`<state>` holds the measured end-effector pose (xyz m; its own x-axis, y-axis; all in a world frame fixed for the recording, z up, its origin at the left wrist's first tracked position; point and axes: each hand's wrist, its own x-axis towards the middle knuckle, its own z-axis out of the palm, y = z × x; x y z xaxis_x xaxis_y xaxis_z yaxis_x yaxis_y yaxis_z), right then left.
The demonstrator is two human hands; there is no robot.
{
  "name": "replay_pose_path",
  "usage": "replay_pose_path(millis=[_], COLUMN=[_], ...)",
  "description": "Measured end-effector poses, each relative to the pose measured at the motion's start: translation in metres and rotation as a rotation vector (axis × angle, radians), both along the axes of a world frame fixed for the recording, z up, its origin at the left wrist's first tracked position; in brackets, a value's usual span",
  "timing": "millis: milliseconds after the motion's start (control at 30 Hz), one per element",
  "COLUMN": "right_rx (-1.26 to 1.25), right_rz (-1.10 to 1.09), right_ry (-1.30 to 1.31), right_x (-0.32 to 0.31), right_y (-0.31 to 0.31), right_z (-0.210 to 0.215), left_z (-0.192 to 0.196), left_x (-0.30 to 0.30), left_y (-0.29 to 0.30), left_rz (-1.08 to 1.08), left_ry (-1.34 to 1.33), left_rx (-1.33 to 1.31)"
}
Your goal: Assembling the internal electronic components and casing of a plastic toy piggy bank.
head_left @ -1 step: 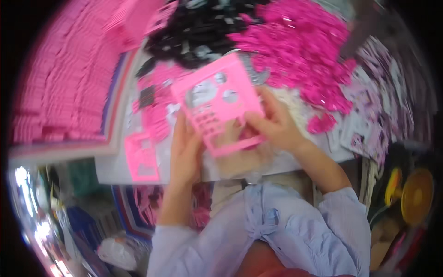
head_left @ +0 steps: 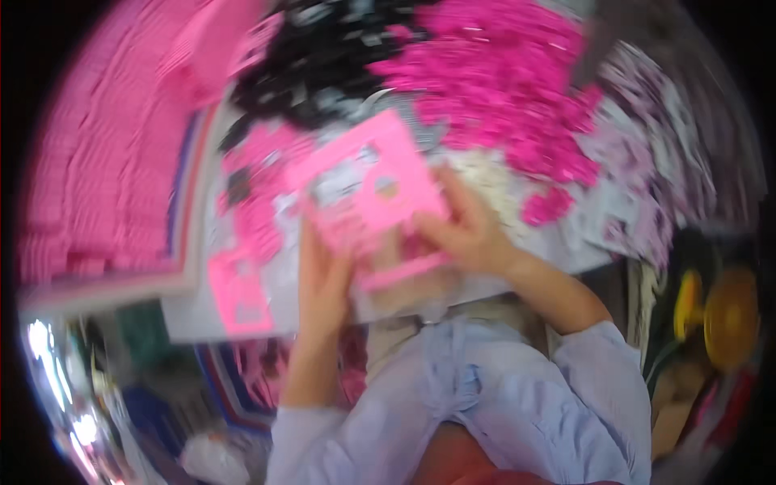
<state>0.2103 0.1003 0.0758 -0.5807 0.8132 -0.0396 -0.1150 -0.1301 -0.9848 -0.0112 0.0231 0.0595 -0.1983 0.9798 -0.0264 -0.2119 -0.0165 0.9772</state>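
Both my hands hold up a pink plastic panel (head_left: 412,174) above the front of the table, blurred by motion. It has a large window, a round hole and smaller cutouts near its lower part. My left hand (head_left: 325,279) grips its left lower edge, fingers behind it. On the right edge, my right hand (head_left: 469,230) has the thumb across the front and the other fingers at the side and behind. Another pink panel with cutouts (head_left: 240,295) lies on the table's front edge, left of my left hand.
Stacked pink panels (head_left: 105,153) fill a tray (head_left: 190,218) at left. Black parts (head_left: 315,65) and a magenta heap (head_left: 501,89) lie at the back. Small cream pieces (head_left: 493,182) sit beyond my right hand. Patterned flat pieces (head_left: 626,178) and a yellow fan-like object (head_left: 730,315) are at right.
The whole view has shifted and turned a little. The panel in my hands tilts somewhat differently, and its cutouts look more blurred. Both hands keep their grip.
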Motion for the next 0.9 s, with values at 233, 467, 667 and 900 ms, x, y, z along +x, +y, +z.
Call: replay_pose_path(millis=[233,467,667,900], right_rx=[0.327,0.804,1.16,0.544], right_rz=[-0.395,-1.0,-1.327,-0.905], right_ry=[-0.822,-1.782,-1.531,-0.172], right_x=[0.189,0.408,0.436,0.259], right_y=[-0.035,-0.018,0.007,-0.012], right_z=[0.016,0.005,0.006,0.002], left_z=[-0.005,0.003,-0.011,-0.024], left_x=[-0.002,0.017,0.027,0.027], left_y=[-0.023,0.003,-0.002,-0.003], left_rz=[0.169,0.163,0.047,-0.342], left_ry=[0.057,0.056,-0.004,-0.253], left_rx=[0.05,-0.005,-0.072,-0.257])
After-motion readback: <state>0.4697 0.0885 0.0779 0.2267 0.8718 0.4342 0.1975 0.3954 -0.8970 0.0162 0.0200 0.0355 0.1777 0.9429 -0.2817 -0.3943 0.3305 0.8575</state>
